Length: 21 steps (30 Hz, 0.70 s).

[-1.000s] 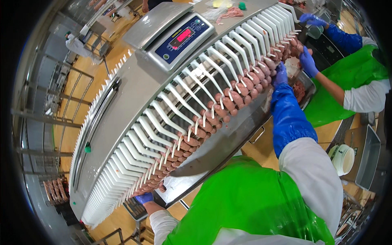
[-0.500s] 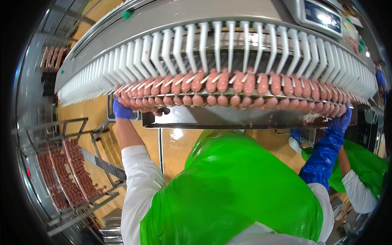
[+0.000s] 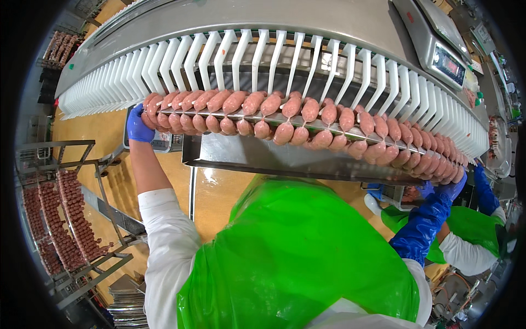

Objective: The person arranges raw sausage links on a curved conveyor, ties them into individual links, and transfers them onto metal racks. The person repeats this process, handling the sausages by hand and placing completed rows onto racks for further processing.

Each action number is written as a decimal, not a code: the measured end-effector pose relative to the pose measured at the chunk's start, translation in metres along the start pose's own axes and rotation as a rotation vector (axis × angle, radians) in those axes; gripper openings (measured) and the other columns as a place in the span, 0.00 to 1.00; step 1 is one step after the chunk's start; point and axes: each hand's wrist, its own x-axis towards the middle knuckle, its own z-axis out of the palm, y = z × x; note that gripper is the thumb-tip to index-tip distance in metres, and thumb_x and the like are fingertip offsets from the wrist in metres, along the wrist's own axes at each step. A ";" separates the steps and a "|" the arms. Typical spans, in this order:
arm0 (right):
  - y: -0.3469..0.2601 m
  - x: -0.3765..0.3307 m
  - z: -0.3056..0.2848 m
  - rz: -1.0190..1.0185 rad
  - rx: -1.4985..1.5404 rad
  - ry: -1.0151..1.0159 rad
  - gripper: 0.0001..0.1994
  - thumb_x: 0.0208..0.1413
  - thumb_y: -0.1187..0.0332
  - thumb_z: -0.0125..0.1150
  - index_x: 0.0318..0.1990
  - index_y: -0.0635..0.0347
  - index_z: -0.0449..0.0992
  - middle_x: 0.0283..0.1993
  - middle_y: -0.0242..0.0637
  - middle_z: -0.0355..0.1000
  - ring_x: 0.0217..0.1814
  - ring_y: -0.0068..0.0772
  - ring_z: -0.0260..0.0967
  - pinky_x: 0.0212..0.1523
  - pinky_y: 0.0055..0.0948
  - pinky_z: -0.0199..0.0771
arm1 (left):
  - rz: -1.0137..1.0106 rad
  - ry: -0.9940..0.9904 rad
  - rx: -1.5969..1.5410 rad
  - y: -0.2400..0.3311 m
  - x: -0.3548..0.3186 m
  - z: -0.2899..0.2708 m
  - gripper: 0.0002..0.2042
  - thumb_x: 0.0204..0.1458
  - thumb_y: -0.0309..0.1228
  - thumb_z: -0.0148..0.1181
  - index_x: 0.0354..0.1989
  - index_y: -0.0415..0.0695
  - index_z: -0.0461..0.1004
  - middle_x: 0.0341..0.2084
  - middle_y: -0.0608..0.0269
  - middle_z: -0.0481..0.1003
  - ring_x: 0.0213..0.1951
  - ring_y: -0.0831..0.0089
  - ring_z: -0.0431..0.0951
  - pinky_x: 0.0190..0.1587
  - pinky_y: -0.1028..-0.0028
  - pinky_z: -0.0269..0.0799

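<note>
A long metal rod [image 3: 221, 114] carries linked pink sausages [image 3: 285, 131], draped over both its sides. My left hand [image 3: 141, 125], in a blue glove, closes round the rod's left end. At the right end, lower and closer to me, my blue-gloved right hand [image 3: 452, 186] grips it, with a blue sleeve covering the forearm. Both rod ends are hidden by gloves and links. Just beyond the sausages stands a curved row of white plastic prongs [image 3: 221, 57]; several prong tips meet or pass behind the upper links.
Beneath the rod lies a steel tray [image 3: 241, 153]. A scale [image 3: 438, 49] sits at the far right on the steel machine. To my left, a metal rack [image 3: 98, 181] holds hanging sausage strings [image 3: 76, 214]. A co-worker in a green apron [image 3: 466, 227] is close on my right.
The sausage-laden rod has tilted, its left end going up and left and its right end coming nearer. Prong tips that lay across the links now sit mostly behind them. The view has shifted too.
</note>
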 end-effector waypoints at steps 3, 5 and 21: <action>-0.034 0.004 0.001 -0.083 -0.152 -0.002 0.07 0.55 0.69 0.54 0.28 0.59 0.66 0.26 0.28 0.65 0.27 0.25 0.60 0.32 0.29 0.66 | 0.070 0.044 0.011 0.013 -0.004 -0.011 0.12 0.53 0.38 0.47 0.33 0.44 0.74 0.32 0.61 0.77 0.33 0.69 0.77 0.37 0.72 0.75; -0.049 0.001 -0.001 -0.089 -0.308 0.004 0.07 0.54 0.68 0.55 0.30 0.60 0.67 0.28 0.31 0.68 0.29 0.28 0.63 0.34 0.30 0.67 | 0.070 0.012 -0.012 0.024 -0.007 -0.012 0.12 0.53 0.38 0.47 0.33 0.44 0.74 0.32 0.60 0.77 0.33 0.69 0.77 0.38 0.71 0.75; -0.136 -0.038 -0.014 -0.075 -0.447 -0.193 0.05 0.56 0.66 0.46 0.37 0.55 0.66 0.34 0.30 0.66 0.36 0.29 0.64 0.40 0.29 0.65 | 0.147 -0.409 0.031 0.128 -0.106 0.051 0.22 0.58 0.40 0.40 0.55 0.36 0.65 0.50 0.53 0.70 0.53 0.61 0.69 0.58 0.66 0.61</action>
